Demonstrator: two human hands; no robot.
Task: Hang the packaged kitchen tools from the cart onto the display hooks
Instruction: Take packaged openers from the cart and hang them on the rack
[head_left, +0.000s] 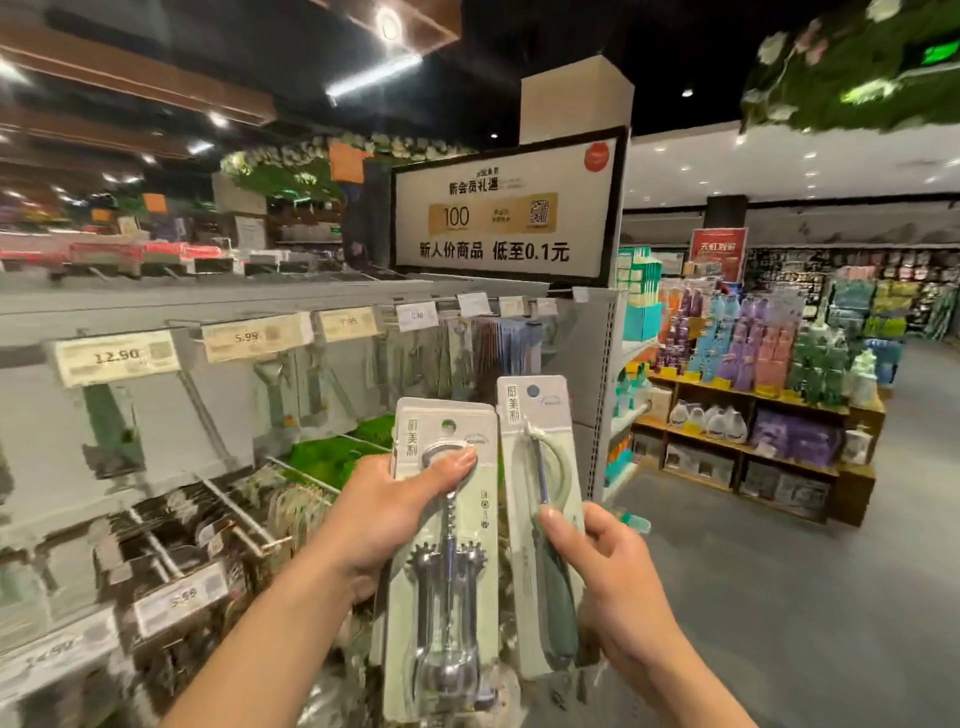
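My left hand (382, 519) grips a packaged metal corkscrew (444, 582), thumb pressed on the front of its pale green card. My right hand (618, 587) holds a packaged green-handled peeler (540, 499) upright, thumb on its front. Both packs stand side by side before me, their hang holes at the top. To the left runs the display wall with hooks (228, 499) carrying packaged tools and price tags (117, 356). The cart is not in view.
A white promotional sign (504, 213) stands on top of the shelving. At the right, an open aisle floor (779, 597) leads to wooden shelves (753, 441) stacked with colourful goods. Green items (332, 452) hang mid-wall on the display.
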